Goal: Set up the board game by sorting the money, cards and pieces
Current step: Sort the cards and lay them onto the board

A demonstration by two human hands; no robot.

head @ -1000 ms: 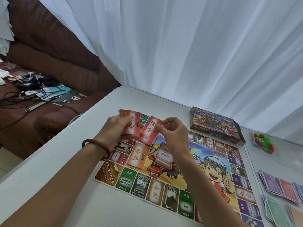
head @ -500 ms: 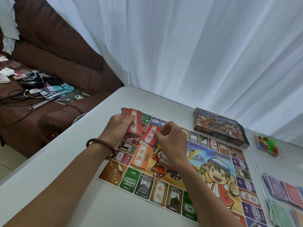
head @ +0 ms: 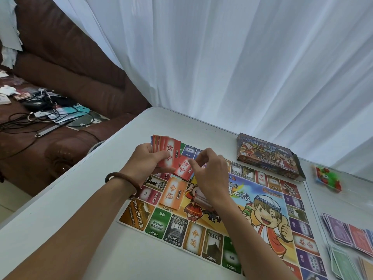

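**Inspector:** Layout?

**Assistant:** The table carries the board, laid flat and open so its centre can take the card piles. The box stands just beyond the board's far edge, out of the working area.

**Inspector:** Money and pieces?

**Assistant:** Notes lie in overlapping colour groups on the table right of the board, apparently sorted already. The bag of pieces lies near the box, well apart from both hands. Whether it is sealed cannot be told.

**Inspector:** Hands?

**Assistant:** The left hand grips a fan of red cards above the board's far left corner. Its fingers curl round the lower edge, and the spread lets each card be checked. The right hand pinches one red card between thumb and forefinger, just beside the fan, with the other fingers loosely bent. Judged: a card being dealt off to a pile.

**Inspector:** Any pile begun?

**Assistant:** One orange card lies flat on the board below the hands, seemingly marking the other deck's place
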